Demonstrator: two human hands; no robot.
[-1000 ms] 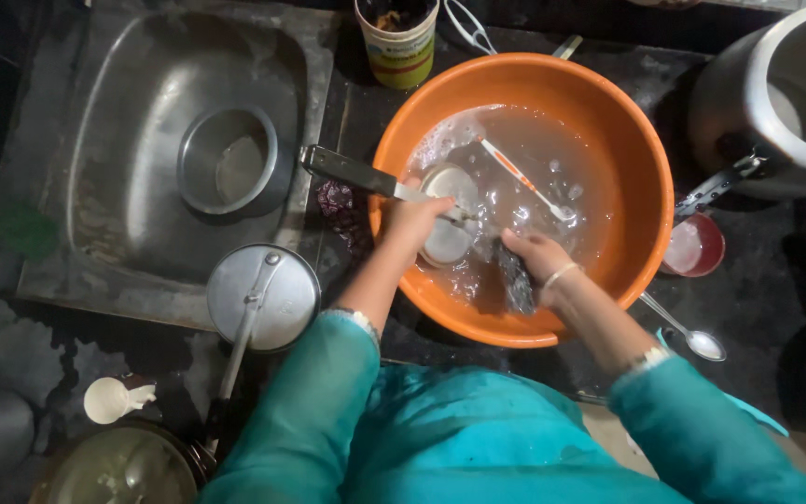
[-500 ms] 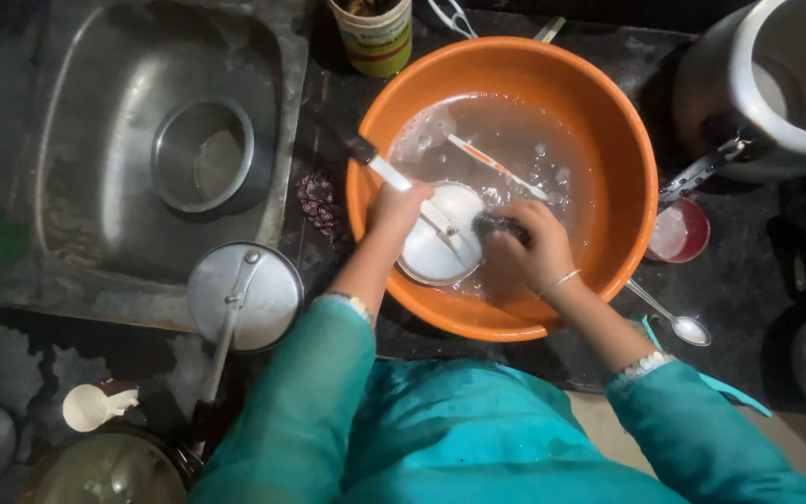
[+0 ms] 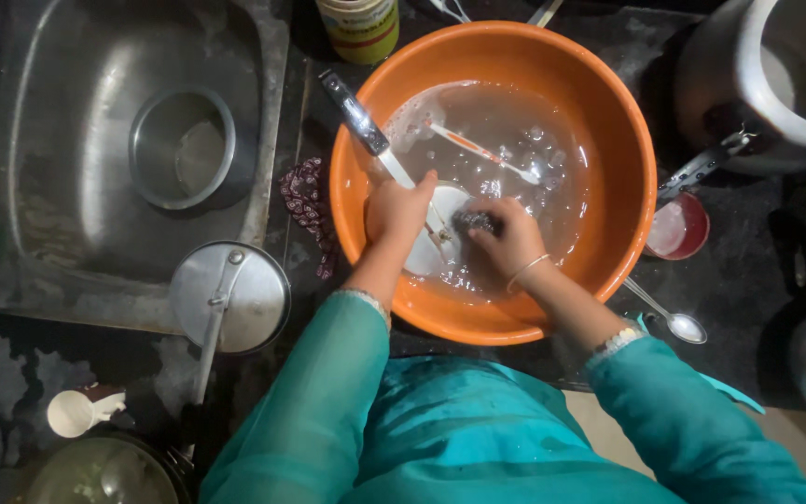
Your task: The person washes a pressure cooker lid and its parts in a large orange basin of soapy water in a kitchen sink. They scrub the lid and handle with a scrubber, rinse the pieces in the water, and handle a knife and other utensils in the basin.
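Dark wet stone counter [image 3: 748, 280], steel sink [image 3: 67, 233] at left with a round steel pot [image 3: 182, 149] sitting in it. Big orange plastic basin [image 3: 608, 112] holds soapy water, a white-and-orange toothbrush [image 3: 478, 151] floating in it. Left hand [image 3: 398, 210] is clamped on a round white-metal pressure-cooker lid with a long handle [image 3: 440, 219], tilting it up out of the water so its face is reachable; the handle sticks out over the basin's left rim. Right hand [image 3: 510, 233], fingers curled tight round a dark scrubbing pad [image 3: 476, 222], presses it against the lid's face. Both forearms angle in from below, teal sleeves pushed back, wrists bent down into the basin. Nearby: a second steel lid with handle [image 3: 230, 297] beside the sink, a steel spoon [image 3: 673, 322], a small red cup [image 3: 678, 229], and a large steel pressure cooker [image 3: 776, 84] at upper right.
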